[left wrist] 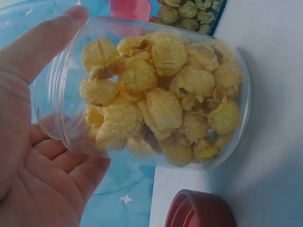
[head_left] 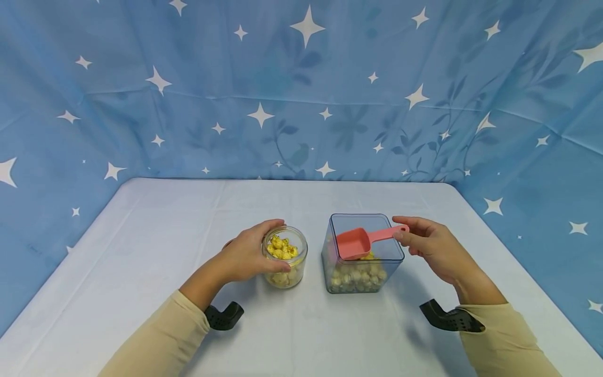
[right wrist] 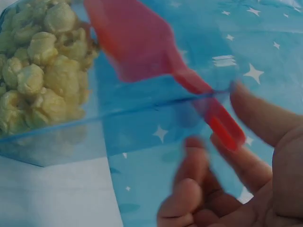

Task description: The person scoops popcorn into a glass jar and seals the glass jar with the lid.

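Note:
My left hand point(head_left: 247, 254) holds a clear jar point(head_left: 301, 264) of yellow popcorn point(left wrist: 161, 99) near its rim, thumb in front and fingers round the far side. The jar is upright on the table. To its right stands a clear square container point(head_left: 330, 275) partly filled with popcorn point(right wrist: 45, 71). A pink scoop point(head_left: 353, 243) lies across its top, handle over the right edge. At the handle's end is my right hand point(head_left: 438, 248), one finger against the handle. In the right wrist view the thumb stands apart from it.
A white cloth covers the table point(head_left: 155, 235). Behind it hangs a blue curtain point(head_left: 198, 120) with white stars. In the left wrist view a reddish-brown round piece point(left wrist: 203, 210) sits near the jar; the head view mostly hides it behind the left hand.

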Motion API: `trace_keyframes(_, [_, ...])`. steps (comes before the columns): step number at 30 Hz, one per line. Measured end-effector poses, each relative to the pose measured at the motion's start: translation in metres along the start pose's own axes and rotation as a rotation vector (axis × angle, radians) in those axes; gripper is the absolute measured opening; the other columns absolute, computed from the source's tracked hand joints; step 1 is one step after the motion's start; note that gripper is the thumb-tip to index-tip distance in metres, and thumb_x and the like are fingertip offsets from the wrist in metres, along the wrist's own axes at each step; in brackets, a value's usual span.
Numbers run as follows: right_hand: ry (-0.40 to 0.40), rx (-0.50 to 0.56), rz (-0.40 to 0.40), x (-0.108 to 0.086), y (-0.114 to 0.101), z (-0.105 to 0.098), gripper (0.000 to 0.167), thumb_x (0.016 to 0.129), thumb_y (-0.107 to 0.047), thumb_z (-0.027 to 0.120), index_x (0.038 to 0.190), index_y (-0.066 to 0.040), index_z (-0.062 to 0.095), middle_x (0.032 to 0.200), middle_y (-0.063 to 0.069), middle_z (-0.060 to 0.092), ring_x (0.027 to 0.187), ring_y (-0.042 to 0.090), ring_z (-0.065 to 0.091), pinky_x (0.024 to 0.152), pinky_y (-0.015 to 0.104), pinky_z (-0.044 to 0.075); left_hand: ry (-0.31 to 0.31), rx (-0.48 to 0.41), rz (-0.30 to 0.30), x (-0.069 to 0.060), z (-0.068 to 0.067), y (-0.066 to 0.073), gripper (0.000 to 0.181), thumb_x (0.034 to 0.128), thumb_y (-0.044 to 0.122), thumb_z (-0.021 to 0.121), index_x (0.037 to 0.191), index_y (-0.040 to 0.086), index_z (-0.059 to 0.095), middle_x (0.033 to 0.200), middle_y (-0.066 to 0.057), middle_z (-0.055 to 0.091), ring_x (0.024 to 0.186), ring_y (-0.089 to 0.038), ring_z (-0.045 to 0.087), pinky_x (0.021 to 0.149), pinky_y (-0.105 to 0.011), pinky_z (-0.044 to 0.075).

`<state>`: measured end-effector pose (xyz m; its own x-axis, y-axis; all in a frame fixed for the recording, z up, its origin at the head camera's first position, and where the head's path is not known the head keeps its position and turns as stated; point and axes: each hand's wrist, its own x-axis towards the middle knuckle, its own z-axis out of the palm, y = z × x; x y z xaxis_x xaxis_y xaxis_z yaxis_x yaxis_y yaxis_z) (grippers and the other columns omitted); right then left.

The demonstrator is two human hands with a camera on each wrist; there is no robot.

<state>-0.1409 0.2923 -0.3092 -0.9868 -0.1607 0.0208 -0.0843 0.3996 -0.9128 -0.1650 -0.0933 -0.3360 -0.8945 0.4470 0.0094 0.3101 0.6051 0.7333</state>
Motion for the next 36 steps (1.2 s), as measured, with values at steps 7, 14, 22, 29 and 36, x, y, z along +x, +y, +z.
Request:
trace_keyframes(7, [0.122, -0.042, -0.1, -0.01, -0.015, -0.001, 0.064, 0.102, -0.019, 0.061, 0.155, 0.0, 0.031, 0.155, 0.018, 0.036, 0.129, 0.014, 0.046, 0.09, 0.011, 0.045, 0.012, -0.065, 0.038, -0.006, -0.004, -0.001, 0.098, 0.0753, 0.039, 0.088, 0.155, 0.013, 0.036, 0.154, -0.005, 0.042, 0.134, -0.036, 0.045, 0.102, -0.053, 0.044])
trace_keyframes(14, [0.126, 0.15, -0.329, -0.023, -0.051, 0.027, 0.069, 0.092, 0.007, 0.066, 0.154, -0.004, 0.037, 0.158, 0.011, 0.035, 0.141, 0.022, 0.039, 0.098, 0.016, 0.043, 0.113, -0.133, 0.096, -0.019, -0.025, -0.015, 0.093, 0.0801, 0.031, 0.086, 0.154, 0.009, 0.035, 0.155, -0.011, 0.039, 0.132, -0.035, 0.047, 0.108, -0.051, 0.04])
trace_keyframes(22, [-0.028, 0.064, -0.35, -0.021, -0.077, 0.078, 0.078, 0.085, 0.003, 0.077, 0.152, -0.001, 0.038, 0.155, 0.01, 0.04, 0.141, 0.028, 0.04, 0.105, 0.023, 0.041, 0.119, -0.037, -0.014, -0.036, -0.037, -0.037, 0.096, 0.0794, 0.03, 0.086, 0.155, 0.007, 0.032, 0.153, -0.02, 0.039, 0.135, -0.047, 0.04, 0.106, -0.057, 0.04])
trace_keyframes(29, [-0.049, 0.046, -0.313, -0.013, -0.083, 0.114, 0.082, 0.081, -0.004, 0.083, 0.15, 0.0, 0.04, 0.155, 0.01, 0.041, 0.142, 0.027, 0.039, 0.107, 0.03, 0.039, 0.078, 0.045, -0.069, -0.041, -0.037, -0.053, 0.101, 0.0771, 0.035, 0.088, 0.153, -0.001, 0.032, 0.15, -0.026, 0.04, 0.133, -0.05, 0.04, 0.105, -0.061, 0.039])
trace_keyframes(36, [-0.037, 0.005, -0.219, -0.007, -0.086, 0.152, 0.087, 0.081, -0.015, 0.086, 0.152, -0.003, 0.037, 0.156, 0.007, 0.039, 0.144, 0.024, 0.035, 0.109, 0.038, 0.038, 0.051, 0.103, -0.109, -0.037, -0.033, -0.068, 0.109, 0.0713, 0.04, 0.091, 0.151, -0.006, 0.033, 0.15, -0.026, 0.039, 0.139, -0.045, 0.035, 0.109, -0.061, 0.033])
